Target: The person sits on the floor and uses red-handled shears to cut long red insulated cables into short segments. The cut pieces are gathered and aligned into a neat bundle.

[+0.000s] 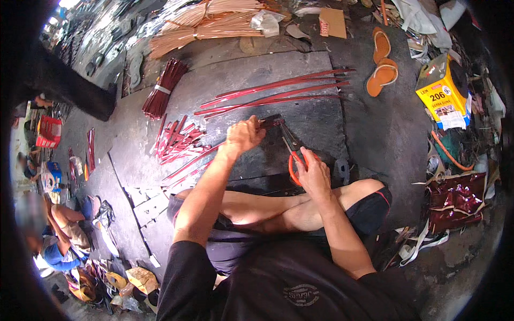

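Observation:
My left hand (245, 134) is closed around dark red strips, whose ends stick out to the right toward the scissor blades. The orange-handled scissors (292, 148) are in my right hand (315, 175), fingers in the loops and blades pointing up and left at the strip ends. Whether the blades touch the strips I cannot tell. Beyond my hands lie several long red strips (235, 107) on a dark board (305, 123). A heap of short red pieces (179, 140) rests left of my left hand, and a tied red bundle (165, 90) lies behind it.
Orange sandals (382, 77) lie at the far right, near a yellow box (443, 92). Pale strip bundles (209, 29) are at the back. A shiny maroon sheet (456, 200) sits at right. Another person (61, 230) sits at the left; a dark-trousered leg (75, 85) stands farther back.

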A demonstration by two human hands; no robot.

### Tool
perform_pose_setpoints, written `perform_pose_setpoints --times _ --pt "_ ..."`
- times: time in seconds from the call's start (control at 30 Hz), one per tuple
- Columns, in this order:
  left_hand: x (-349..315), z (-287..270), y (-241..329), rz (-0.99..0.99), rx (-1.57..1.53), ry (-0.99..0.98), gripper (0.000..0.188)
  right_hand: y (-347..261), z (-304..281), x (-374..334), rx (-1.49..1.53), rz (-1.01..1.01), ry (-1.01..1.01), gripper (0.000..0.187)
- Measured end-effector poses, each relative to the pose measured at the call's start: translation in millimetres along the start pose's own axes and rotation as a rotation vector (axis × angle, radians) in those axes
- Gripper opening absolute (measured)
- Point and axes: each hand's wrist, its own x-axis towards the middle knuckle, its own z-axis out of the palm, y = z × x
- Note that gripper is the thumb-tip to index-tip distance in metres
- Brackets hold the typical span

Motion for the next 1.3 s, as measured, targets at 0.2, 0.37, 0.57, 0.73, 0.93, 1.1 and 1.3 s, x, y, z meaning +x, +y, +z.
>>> perform_pose_setpoints --times 0.2,0.37,0.57,0.73,0.93,1.1,1.3 --pt "-16.7 -8.9 -64.0 0.006 -0.244 -0.072 0.055 -10.2 -1.5 2.5 0.021 0.032 0.009 0.039" --pt "-21.2 -5.4 -63.8 0.001 -0.215 -0.018 0.049 -6.8 -2.0 4.3 0.039 0.041 0.004 0.038" --pt "-19.1 -18.7 -69.4 -0.089 -0.353 -0.218 0.044 -6.5 -4.5 5.1 0.057 0.068 -0.021 0.038" --pt "-20.0 -14.0 -75.4 -0.092 -0.435 -0.201 0.043 -8.2 -5.6 5.7 0.086 0.092 -0.055 0.037" --pt "-16.5 -6.8 -79.2 -0.078 -0.427 -0.186 0.038 -8.8 -7.8 5.1 0.073 0.073 -0.047 0.037" --pt "-18.7 -2.5 -77.9 -0.049 -0.422 -0.143 0.033 -9.9 -3.7 2.2 -0.007 0.091 -0.003 0.034" --pt "-23.9 -15.6 -74.1 -0.005 -0.545 -0.182 0.033 -32.1 -23.4 -13.6 0.827 0.281 -0.629 0.026"
